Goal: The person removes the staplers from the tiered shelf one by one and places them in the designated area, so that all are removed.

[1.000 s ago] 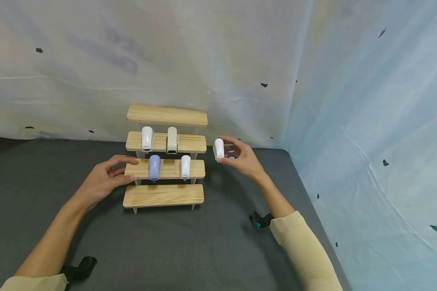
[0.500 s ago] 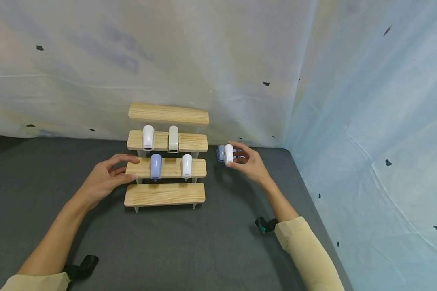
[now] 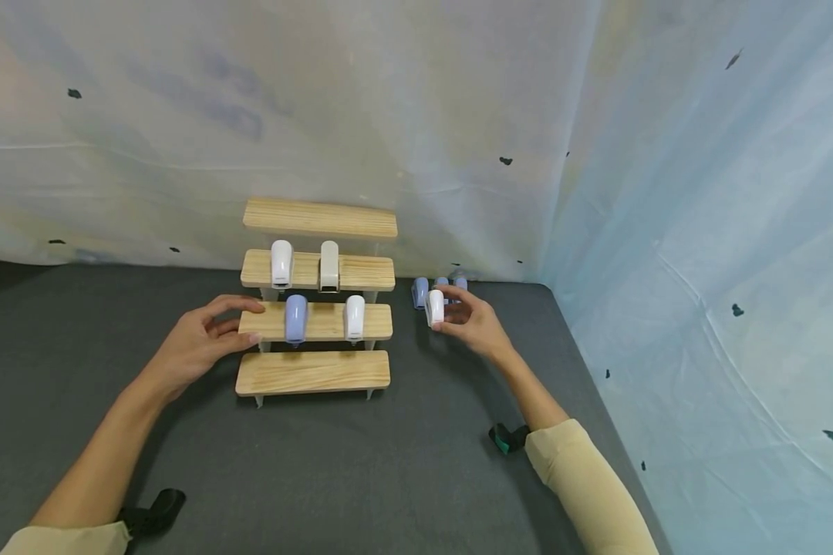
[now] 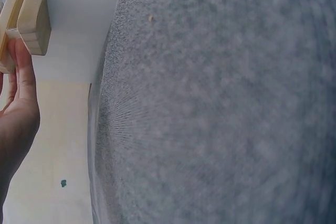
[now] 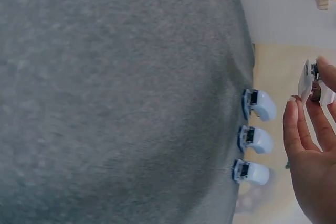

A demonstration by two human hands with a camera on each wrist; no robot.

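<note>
My right hand (image 3: pixel 480 327) pinches a small white stapler (image 3: pixel 434 307) between thumb and fingers, right of the stepped wooden stand (image 3: pixel 312 373). In the right wrist view this stapler (image 5: pixel 305 83) is raised above the dark cloth. My left hand (image 3: pixel 193 348) grips the left end of the stand's second-lowest shelf (image 3: pixel 329 324), thumb at the front edge and fingers at the back. That shelf bears a purple stapler (image 3: pixel 295 319) and a white one. One shelf higher stand another white stapler (image 3: pixel 281 264) and a beige stapler (image 3: pixel 329 266).
Behind my right hand, three bluish staplers (image 5: pixel 257 140) stand in a row on the dark cloth-covered table (image 3: pixel 361 478), near the back wall sheet (image 3: pixel 458 200). Another pale sheet (image 3: pixel 722 254) hangs along the right side. The stand's top shelf (image 3: pixel 319 217) lies close to the back sheet.
My right hand has carried the white stapler slightly right and toward me, uncovering the bluish staplers behind it. My left hand stays on the shelf end.
</note>
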